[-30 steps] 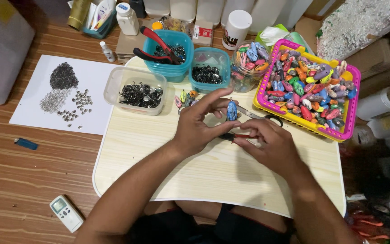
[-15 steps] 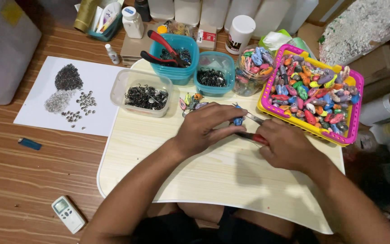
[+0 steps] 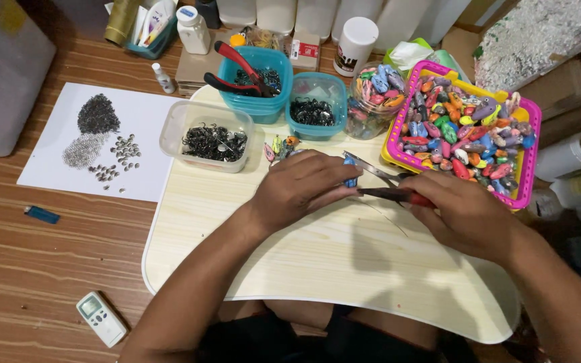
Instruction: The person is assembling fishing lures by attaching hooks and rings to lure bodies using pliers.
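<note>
My left hand (image 3: 304, 185) rests on the pale wooden lap table (image 3: 317, 269), fingers pinched on a small blue lure body (image 3: 350, 173). My right hand (image 3: 462, 215) grips red-handled pliers (image 3: 395, 195), whose dark jaws point left and meet the blue piece. A pair of thin metal tweezers or scissors (image 3: 371, 168) lies just behind the hands. A few small coloured lures (image 3: 278, 145) lie by my left fingers.
A pink basket (image 3: 526, 195) of colourful lures stands right. Behind are a clear tub of dark hooks (image 3: 213, 141), two teal tubs (image 3: 253, 84), one holding red pliers, and a jar of lures (image 3: 371, 97). White paper with metal bits (image 3: 102, 141), a blue lighter (image 3: 42, 214) and a remote (image 3: 102, 319) lie left.
My hands have dropped lower onto the table. The blue piece went from raised in my left fingers to pinched low, and the pliers came in against it.
</note>
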